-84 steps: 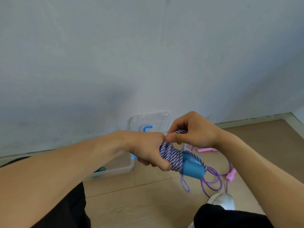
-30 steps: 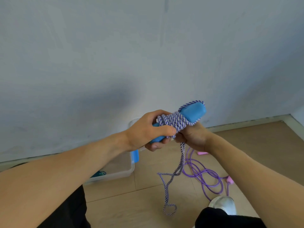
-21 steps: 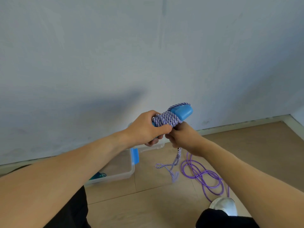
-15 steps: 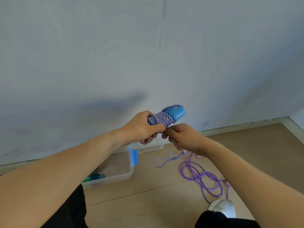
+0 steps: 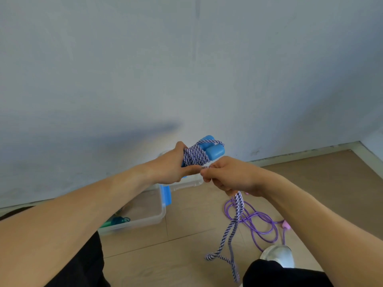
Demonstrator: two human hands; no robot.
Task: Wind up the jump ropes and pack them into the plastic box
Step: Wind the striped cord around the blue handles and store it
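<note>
Fingers of your left hand [image 5: 173,167] grip the wound blue handles [image 5: 210,151] while your right hand [image 5: 230,176] has pulled the rope [image 5: 236,214] tail taut, so tuck it next.

Plastic box [image 5: 145,219] left on floor [image 5: 186,255], loose rope [image 5: 259,224] right, perhaps shoe [image 5: 277,254] nearest

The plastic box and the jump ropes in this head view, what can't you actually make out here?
- Plastic box: most of its inside is hidden by the left forearm; the teal things in it are too small to identify.
- Blue handles: lower ends covered by the striped rope coils and the left hand.
- Purple rope: one pink handle shows; the right hand hides the rest.
</note>
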